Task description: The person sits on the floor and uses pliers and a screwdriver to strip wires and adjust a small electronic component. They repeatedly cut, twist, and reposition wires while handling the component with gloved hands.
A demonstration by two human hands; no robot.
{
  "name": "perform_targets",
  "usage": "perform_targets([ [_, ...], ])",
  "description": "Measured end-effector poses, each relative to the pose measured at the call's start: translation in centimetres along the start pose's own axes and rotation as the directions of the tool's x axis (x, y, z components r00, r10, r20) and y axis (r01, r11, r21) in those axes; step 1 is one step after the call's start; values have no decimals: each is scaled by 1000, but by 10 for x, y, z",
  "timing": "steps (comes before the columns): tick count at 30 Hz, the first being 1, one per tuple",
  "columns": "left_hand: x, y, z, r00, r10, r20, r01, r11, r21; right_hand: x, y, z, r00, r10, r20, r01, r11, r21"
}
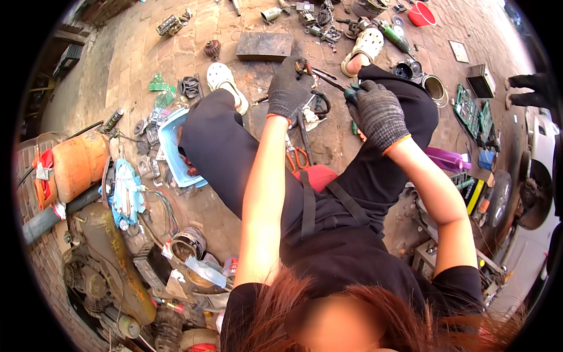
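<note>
Both my hands wear dark grey knitted gloves with orange cuffs. My left hand (287, 91) is closed around a small brown, copper-coloured part (302, 66); the glove hides most of it, so I cannot tell its kind. In my right hand (378, 114) I grip a screwdriver by its green handle (352, 94). Its dark shaft points left toward the part, and I cannot tell whether the tip touches it. Below the hands, orange-handled scissors (297, 158) lie on the ground between my legs. A rectangular metal block (265, 47) lies just beyond my left hand.
Left of my leg stands a light-blue basin (171, 146), with an orange gas cylinder (82, 161) farther left. Metal parts litter the far ground near a green angle grinder (394, 38) and a red bucket (421, 14). At right lies a green tool case (469, 114).
</note>
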State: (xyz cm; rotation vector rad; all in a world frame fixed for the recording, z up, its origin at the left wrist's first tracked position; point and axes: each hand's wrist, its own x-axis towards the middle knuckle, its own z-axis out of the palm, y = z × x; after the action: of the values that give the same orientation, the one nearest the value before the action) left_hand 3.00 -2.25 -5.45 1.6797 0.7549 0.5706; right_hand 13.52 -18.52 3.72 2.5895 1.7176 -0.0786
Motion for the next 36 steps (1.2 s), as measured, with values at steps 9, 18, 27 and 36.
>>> perform_targets([
  [9,-7,22,8,980,-152,-132,65,860,-506,9,12,-26,976,-162,-148,153,985,-75],
  [18,-11,4,9,883,-180,-434,-206,681,-703,13,-15,-27,981,-186,-46,189,980,61],
  [27,-10,-4,0,903,-148,-403,-207,674,-710,9,-29,-41,940,-103,324,46,983,180],
  [36,3,-11,-5,838,-429,-339,-115,467,-877,7,-45,-25,969,-133,-209,180,958,225],
])
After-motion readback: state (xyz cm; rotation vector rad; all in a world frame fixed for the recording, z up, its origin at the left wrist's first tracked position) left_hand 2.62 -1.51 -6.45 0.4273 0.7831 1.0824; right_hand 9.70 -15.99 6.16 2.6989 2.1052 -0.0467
